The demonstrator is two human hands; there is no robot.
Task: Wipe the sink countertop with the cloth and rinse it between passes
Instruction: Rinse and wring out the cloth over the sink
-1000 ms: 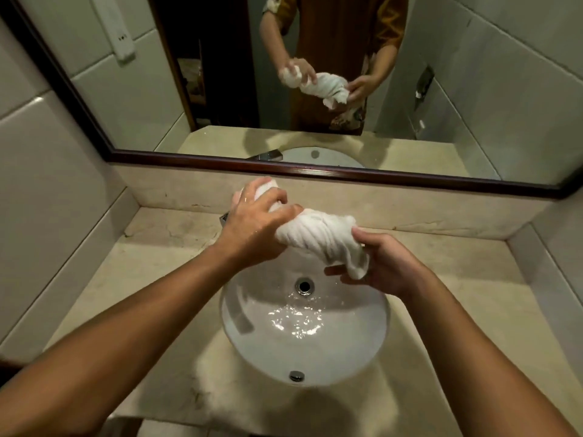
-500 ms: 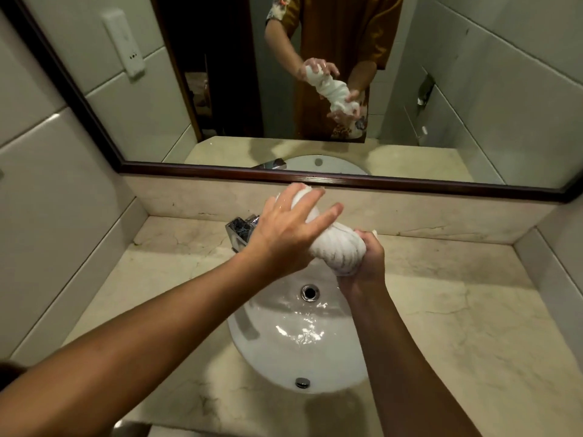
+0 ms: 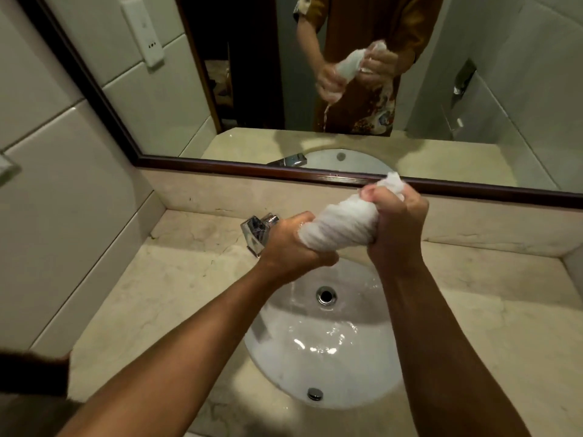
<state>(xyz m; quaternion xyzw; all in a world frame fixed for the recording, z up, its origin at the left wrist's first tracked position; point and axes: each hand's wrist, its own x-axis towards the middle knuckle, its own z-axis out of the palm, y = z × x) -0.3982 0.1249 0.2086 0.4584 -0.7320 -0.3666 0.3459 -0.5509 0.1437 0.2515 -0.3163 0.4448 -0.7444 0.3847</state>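
Both hands hold the white cloth (image 3: 339,223) above the sink (image 3: 328,357), at about 12 o'clock of the bowl. The cloth is twisted into a tight rope with spiral ridges along its length.

The left hand (image 3: 293,244) has its fingers curled fully round the lower end of the cloth, at the 9 o'clock side. The right hand (image 3: 397,222) is a closed fist round the upper end, at the 3 o'clock side, and a tuft of cloth sticks out above that fist. The cloth slopes upward from the left hand to the right hand.

Water lies in the bowl, with bright ripples near its middle. The drain (image 3: 326,294) sits toward 12 o'clock of the bowl, below the hands; the overflow hole (image 3: 315,394) sits at 6 o'clock.

A chrome tap (image 3: 257,231) stands on the bench (image 3: 164,279) at about 10 o'clock of the sink, just beside the left hand. The bench is pale marble with darker veins and some marks.

A dark-framed mirror (image 3: 315,89) fills the wall at 12 o'clock. Its reflection shows the twisted cloth with a thin stream of water falling from its lower end.
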